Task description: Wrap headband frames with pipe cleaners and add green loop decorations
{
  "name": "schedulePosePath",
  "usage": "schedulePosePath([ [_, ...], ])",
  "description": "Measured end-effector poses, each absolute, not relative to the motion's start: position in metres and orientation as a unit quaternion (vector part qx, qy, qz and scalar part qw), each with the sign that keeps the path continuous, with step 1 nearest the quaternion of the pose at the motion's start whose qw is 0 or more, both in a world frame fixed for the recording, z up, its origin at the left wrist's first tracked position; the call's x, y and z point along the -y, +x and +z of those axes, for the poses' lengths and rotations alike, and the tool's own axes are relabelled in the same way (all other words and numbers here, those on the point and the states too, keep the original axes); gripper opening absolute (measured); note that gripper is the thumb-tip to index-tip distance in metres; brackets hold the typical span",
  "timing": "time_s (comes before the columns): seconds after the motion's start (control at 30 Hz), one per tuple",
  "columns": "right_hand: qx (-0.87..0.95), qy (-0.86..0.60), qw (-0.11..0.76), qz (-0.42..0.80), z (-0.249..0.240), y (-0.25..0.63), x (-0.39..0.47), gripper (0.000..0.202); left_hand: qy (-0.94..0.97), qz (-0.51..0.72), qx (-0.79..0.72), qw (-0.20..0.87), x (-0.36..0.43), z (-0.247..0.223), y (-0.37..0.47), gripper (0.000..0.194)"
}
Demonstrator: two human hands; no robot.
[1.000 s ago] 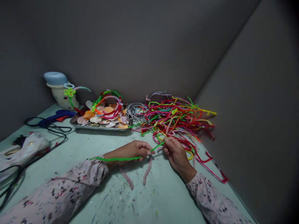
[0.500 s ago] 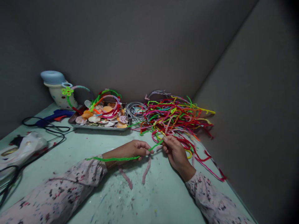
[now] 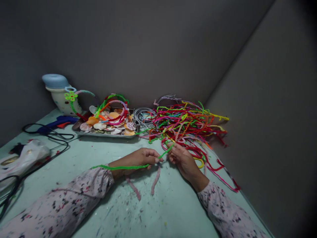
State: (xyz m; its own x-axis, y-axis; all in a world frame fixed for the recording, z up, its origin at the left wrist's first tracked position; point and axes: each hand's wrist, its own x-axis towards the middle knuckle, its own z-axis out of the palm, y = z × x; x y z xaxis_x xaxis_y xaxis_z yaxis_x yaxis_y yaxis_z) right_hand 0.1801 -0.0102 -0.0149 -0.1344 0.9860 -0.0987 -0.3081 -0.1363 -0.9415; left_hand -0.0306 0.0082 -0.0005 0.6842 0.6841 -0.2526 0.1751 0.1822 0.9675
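Note:
A green pipe cleaner (image 3: 126, 168) runs through the fingers of my left hand (image 3: 142, 158), its long tail lying back over my wrist and sleeve. My left fingers are closed on it. At its short far end, my right hand (image 3: 182, 158) pinches the tip between thumb and fingers. Below my left hand, two short ends of pinkish pipe cleaner (image 3: 155, 181) hang or lie near the tabletop; how they join is hidden by the hand. A tangled heap of coloured pipe cleaners (image 3: 188, 120) lies just beyond my right hand.
A metal tray (image 3: 106, 135) of seashells with pipe-cleaner-wrapped hoops stands behind my left hand. A coil of grey wire (image 3: 145, 117) sits beside it. At the left are a blue glue gun (image 3: 53, 125), a black cord (image 3: 66, 142), a blue-lidded container (image 3: 58, 96) and a white plastic bag (image 3: 33, 153).
My right hand has shifted slightly left and its fingers have turned at the green pipe cleaner's tip. My left hand has stayed almost still.

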Motion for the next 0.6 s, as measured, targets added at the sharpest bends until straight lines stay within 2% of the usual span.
schedulePosePath([
  [0.1,0.446,-0.428,0.491,0.614,-0.0171,0.1785,0.0110,0.025,0.617,0.183,-0.347,0.682,-0.0090,0.0002,-0.0308,0.035],
  [0.6,0.364,-0.443,0.541,0.616,-0.0189,0.1765,0.0091,0.033,0.658,0.160,-0.356,0.644,-0.0113,0.0020,-0.0298,0.036],
])
